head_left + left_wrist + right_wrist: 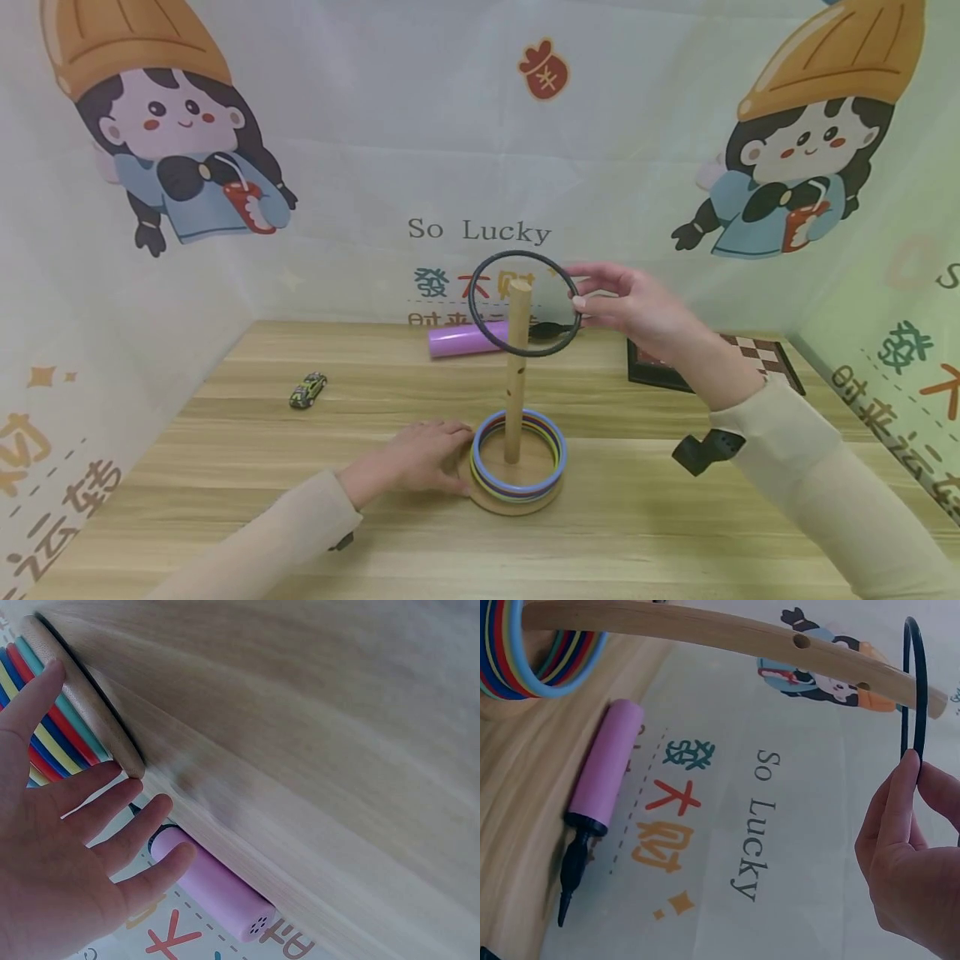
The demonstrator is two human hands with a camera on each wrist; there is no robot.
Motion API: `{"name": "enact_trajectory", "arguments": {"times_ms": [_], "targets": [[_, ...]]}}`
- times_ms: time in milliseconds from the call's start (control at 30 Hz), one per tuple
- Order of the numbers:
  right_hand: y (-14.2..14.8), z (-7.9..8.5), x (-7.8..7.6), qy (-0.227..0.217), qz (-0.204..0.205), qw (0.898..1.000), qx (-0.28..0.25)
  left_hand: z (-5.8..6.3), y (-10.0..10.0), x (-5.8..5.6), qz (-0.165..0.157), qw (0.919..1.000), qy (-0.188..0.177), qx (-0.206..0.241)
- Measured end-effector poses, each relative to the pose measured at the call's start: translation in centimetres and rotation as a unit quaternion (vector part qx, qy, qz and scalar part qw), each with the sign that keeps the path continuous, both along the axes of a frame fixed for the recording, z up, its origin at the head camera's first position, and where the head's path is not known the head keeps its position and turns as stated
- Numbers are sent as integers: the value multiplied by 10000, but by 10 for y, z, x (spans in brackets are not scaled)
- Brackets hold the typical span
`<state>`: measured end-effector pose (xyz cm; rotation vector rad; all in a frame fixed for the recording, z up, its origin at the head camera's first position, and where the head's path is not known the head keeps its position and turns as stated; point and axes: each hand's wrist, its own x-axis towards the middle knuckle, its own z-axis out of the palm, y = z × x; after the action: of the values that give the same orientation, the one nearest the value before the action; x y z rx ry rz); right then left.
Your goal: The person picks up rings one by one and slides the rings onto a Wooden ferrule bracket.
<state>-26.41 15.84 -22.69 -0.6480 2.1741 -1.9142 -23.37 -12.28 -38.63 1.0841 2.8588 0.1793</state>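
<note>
My right hand [637, 304] pinches a black ring [472, 304] between thumb and fingers. In the right wrist view this ring [921, 690] surrounds the wooden post [705, 626] just below its tip. Several coloured rings [480, 479], a light blue one on top, lie stacked around the foot of the post on a round wooden base [517, 507]. Beside the stack, my left hand [423, 457] has its thumb and fingertips at the base's edge. Its fingers look spread and mostly straight in the left wrist view, where teal, red, blue and yellow rings [56, 739] show behind the thumb.
A purple hand pump [465, 340] with a black nozzle lies behind the post, by the printed backdrop [360, 167]. To the left is a small toy car [308, 390]. A checkered board [765, 358] lies at the back right, partly behind the right forearm.
</note>
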Motion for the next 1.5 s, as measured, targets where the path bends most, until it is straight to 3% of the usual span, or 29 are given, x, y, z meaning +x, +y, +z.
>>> {"name": "enact_trajectory", "arguments": {"times_ms": [500, 900, 1233, 1500], "targets": [[0, -54, -4, -534, 192, 9974, 450, -2, -1, -2, -21, 10000, 94, -18], [4, -96, -1, -781, 416, 9950, 453, 0, 0, 0, 24, 10000, 56, -15], [4, -124, 3, -814, 700, 9926, 569, 0, 1, 0, 40, 10000, 31, -34], [0, -131, 8, -931, 666, 9916, 595, -1, 1, -1, 28, 10000, 42, -20]]}}
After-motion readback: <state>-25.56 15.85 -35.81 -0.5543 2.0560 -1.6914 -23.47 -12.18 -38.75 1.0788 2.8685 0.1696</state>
